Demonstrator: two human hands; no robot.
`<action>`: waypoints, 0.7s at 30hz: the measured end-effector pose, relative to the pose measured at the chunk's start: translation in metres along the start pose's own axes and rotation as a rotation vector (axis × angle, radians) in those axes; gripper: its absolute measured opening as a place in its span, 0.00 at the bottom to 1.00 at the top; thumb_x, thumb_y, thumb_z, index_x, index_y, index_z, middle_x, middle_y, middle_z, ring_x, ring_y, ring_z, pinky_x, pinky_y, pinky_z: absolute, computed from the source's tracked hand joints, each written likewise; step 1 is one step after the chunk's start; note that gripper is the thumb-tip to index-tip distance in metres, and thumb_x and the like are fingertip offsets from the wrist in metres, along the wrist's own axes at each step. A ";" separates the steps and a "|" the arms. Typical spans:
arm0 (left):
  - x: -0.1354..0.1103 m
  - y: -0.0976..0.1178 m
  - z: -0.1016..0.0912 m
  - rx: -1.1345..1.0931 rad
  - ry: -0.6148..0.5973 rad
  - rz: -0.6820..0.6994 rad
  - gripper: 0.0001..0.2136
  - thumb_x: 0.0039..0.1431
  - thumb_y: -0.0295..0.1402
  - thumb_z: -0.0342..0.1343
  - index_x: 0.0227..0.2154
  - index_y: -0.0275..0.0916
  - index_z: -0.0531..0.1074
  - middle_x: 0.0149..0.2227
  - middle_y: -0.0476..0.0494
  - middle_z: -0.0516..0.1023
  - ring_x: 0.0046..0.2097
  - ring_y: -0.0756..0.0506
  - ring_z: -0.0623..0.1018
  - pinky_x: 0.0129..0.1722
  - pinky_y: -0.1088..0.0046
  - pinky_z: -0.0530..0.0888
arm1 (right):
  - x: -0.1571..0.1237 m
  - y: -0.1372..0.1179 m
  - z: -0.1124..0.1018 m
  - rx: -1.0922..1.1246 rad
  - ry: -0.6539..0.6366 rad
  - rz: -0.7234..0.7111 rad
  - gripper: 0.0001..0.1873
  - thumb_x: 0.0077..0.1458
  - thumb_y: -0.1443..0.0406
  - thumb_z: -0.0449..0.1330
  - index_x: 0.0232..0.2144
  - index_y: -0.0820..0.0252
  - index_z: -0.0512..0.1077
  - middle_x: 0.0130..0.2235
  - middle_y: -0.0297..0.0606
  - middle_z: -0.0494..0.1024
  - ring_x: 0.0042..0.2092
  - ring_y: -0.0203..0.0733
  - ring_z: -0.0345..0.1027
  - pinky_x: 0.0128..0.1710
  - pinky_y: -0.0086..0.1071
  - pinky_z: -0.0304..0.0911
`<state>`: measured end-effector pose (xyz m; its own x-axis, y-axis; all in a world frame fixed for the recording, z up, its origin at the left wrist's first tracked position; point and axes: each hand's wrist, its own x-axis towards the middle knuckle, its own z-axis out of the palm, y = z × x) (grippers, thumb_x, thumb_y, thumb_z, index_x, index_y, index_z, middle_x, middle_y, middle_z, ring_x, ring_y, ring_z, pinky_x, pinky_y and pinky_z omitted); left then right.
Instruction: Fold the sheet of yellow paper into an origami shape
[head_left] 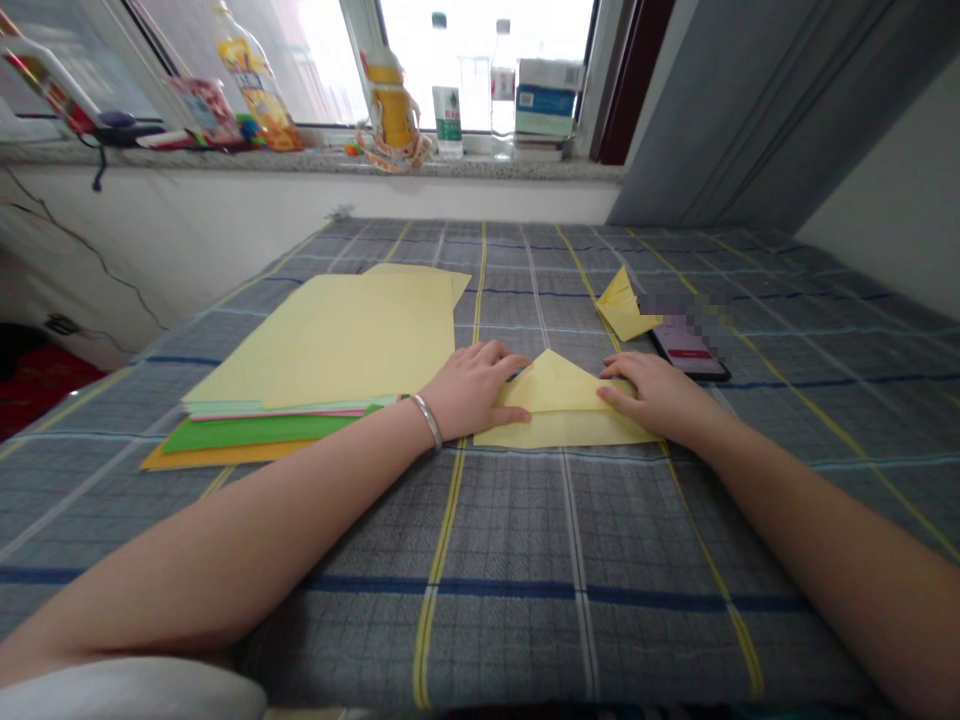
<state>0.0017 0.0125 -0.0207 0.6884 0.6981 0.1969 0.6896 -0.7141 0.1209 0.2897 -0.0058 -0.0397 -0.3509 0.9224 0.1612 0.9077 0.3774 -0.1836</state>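
Observation:
A sheet of pale yellow paper (559, 400) lies folded into a peak on a grey checked cloth (510, 560), straight ahead of me. My left hand (472, 390), with a silver bangle (427, 420) on its wrist, presses flat on the paper's left corner. My right hand (652, 390) rests on its right side, fingers over the sloping fold. To the left lies a stack of pale yellow, green and orange paper sheets (337, 340). Beyond my right hand sits a small folded yellow paper piece (622, 308).
A smartphone (690, 350) lies on the cloth past my right hand, partly under the small folded piece. Along the far edge runs a stone window sill (315, 162) holding several bottles and boxes. A grey curtain (720, 110) hangs at the right.

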 end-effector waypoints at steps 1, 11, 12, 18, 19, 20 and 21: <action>0.000 0.003 0.003 0.004 0.003 0.016 0.31 0.55 0.52 0.57 0.58 0.42 0.63 0.52 0.37 0.68 0.51 0.38 0.70 0.53 0.58 0.65 | 0.001 -0.002 0.001 -0.003 0.016 -0.002 0.23 0.58 0.51 0.52 0.43 0.63 0.73 0.53 0.50 0.73 0.54 0.56 0.65 0.55 0.49 0.59; 0.001 0.008 0.007 0.044 0.070 0.212 0.14 0.62 0.40 0.54 0.48 0.46 0.72 0.52 0.45 0.71 0.50 0.42 0.70 0.52 0.61 0.65 | 0.008 -0.005 0.007 0.307 0.110 0.036 0.12 0.51 0.56 0.56 0.27 0.58 0.69 0.42 0.46 0.77 0.46 0.51 0.68 0.49 0.45 0.60; 0.001 0.008 0.007 0.058 0.087 0.233 0.13 0.62 0.39 0.54 0.48 0.46 0.73 0.51 0.46 0.72 0.50 0.42 0.70 0.52 0.62 0.65 | 0.007 -0.006 0.006 0.357 0.106 0.089 0.12 0.51 0.56 0.55 0.26 0.58 0.69 0.38 0.44 0.77 0.43 0.50 0.69 0.45 0.43 0.62; 0.000 0.011 0.003 0.157 0.210 0.307 0.11 0.63 0.36 0.52 0.46 0.46 0.73 0.50 0.46 0.73 0.49 0.42 0.70 0.50 0.62 0.65 | 0.003 -0.015 0.002 0.728 0.105 0.358 0.14 0.49 0.52 0.57 0.26 0.57 0.67 0.25 0.31 0.69 0.26 0.37 0.61 0.26 0.32 0.56; 0.000 0.012 0.002 0.168 0.224 0.311 0.11 0.63 0.36 0.52 0.46 0.46 0.73 0.49 0.46 0.73 0.49 0.42 0.70 0.51 0.62 0.65 | 0.003 -0.016 0.002 0.791 0.129 0.387 0.14 0.48 0.52 0.58 0.26 0.57 0.67 0.25 0.31 0.69 0.26 0.36 0.60 0.26 0.31 0.55; -0.001 0.013 0.001 0.176 0.236 0.313 0.11 0.63 0.36 0.52 0.46 0.46 0.73 0.49 0.46 0.73 0.49 0.42 0.70 0.51 0.61 0.65 | 0.003 -0.018 0.001 0.849 0.158 0.424 0.14 0.48 0.53 0.58 0.26 0.57 0.66 0.25 0.31 0.69 0.25 0.36 0.60 0.25 0.31 0.55; -0.001 0.014 0.000 0.180 0.249 0.315 0.11 0.64 0.36 0.51 0.46 0.45 0.73 0.50 0.45 0.73 0.50 0.42 0.69 0.51 0.61 0.64 | 0.003 -0.019 0.000 0.904 0.194 0.464 0.13 0.48 0.53 0.59 0.27 0.56 0.66 0.25 0.30 0.69 0.25 0.36 0.60 0.24 0.31 0.55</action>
<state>0.0103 0.0018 -0.0194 0.8115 0.3981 0.4278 0.4980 -0.8541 -0.1500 0.2715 -0.0099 -0.0362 0.1053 0.9941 0.0272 0.4046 -0.0179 -0.9143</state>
